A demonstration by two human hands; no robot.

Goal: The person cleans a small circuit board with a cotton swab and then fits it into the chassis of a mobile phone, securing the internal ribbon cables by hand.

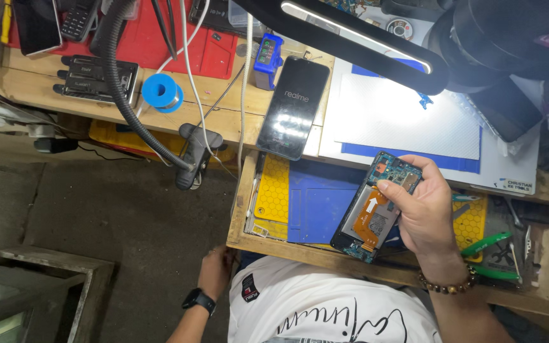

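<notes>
Phone innards face up at us: we see the right hand (422,213), a bead bracelet (446,284) at its wrist, clasping an opened smartphone (376,206) with its back cover off, the circuit board, copper-coloured flex cable and grey battery exposed. The fingers wrap the phone's right edge and the thumb presses on the board near the upper end. We hold the phone tilted above the near edge of a wooden drawer tray (249,238), over a blue repair mat (316,203) with a yellow honeycomb mat (273,190) just to its left.

The left hand (216,270), with a black wristwatch (199,299), hangs low at the near left corner of that tray, fingers curled against the wood; we cannot tell whether it grips anything.

Farther off, a second black smartphone (293,105) lies screen up on the wooden bench, its lower end overhanging the tray. To its right sits a white and blue work mat (408,124) under a lit black lamp arm (357,32). A blue solder spool (162,92) rests to the far left, beside a black corrugated hose (128,95). Green-handled pliers (487,244) lie to the right of the held phone.
</notes>
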